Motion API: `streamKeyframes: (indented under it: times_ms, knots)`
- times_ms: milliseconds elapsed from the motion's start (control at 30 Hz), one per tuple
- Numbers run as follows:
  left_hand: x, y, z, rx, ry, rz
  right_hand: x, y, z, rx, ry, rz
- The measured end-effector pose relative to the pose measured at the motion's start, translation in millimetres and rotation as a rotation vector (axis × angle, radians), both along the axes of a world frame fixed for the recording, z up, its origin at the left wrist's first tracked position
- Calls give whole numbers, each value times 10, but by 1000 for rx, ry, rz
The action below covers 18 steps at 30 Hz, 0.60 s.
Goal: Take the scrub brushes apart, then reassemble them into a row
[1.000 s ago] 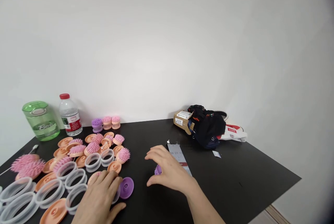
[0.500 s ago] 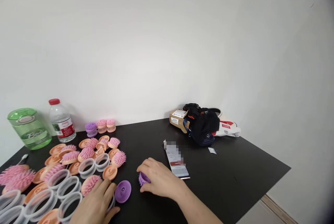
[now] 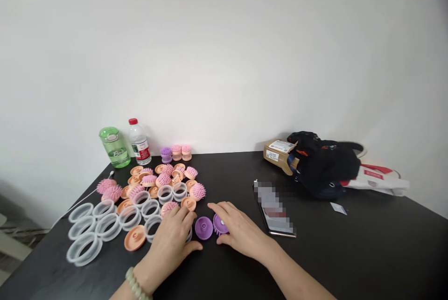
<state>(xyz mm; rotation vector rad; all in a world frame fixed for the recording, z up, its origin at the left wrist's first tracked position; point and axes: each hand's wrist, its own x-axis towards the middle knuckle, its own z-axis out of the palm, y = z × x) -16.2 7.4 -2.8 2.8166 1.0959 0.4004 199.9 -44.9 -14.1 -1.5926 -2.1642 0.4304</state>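
My left hand (image 3: 171,237), with a beaded bracelet at the wrist, is curled over a clear plastic ring (image 3: 190,233). Only the ring's right edge shows between thumb and fingers. Just right of it a purple round cap (image 3: 203,234) with a central stud lies on the table. My right hand (image 3: 240,230) grips a purple bristled scalp-brush head (image 3: 220,224) between thumb and fingers, close beside the cap. The head's hollow side is turned up and its bristles point down; my fingers cover part of it.
Several clear rings (image 3: 108,237), orange caps (image 3: 135,238) and pink bristled heads (image 3: 198,191) spread left. Behind them stand assembled brushes (image 3: 177,153), a water bottle (image 3: 140,146) and a green container (image 3: 115,148). A phone (image 3: 275,213), box (image 3: 278,155) and black bag (image 3: 322,169) lie right.
The view has swung left, so everything sits further right. My right hand has brought the purple head in next to the purple cap. My left hand stays over the ring.
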Motion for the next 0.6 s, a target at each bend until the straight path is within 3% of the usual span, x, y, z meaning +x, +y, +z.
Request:
streamKeyframes:
  times_ms: [267, 600]
  knots:
    - [44, -37, -78, 48, 37, -100, -79, 46, -131, -18, 124, -2]
    - [20, 16, -54, 78, 91, 28, -91, 109, -274, 118, 211, -42]
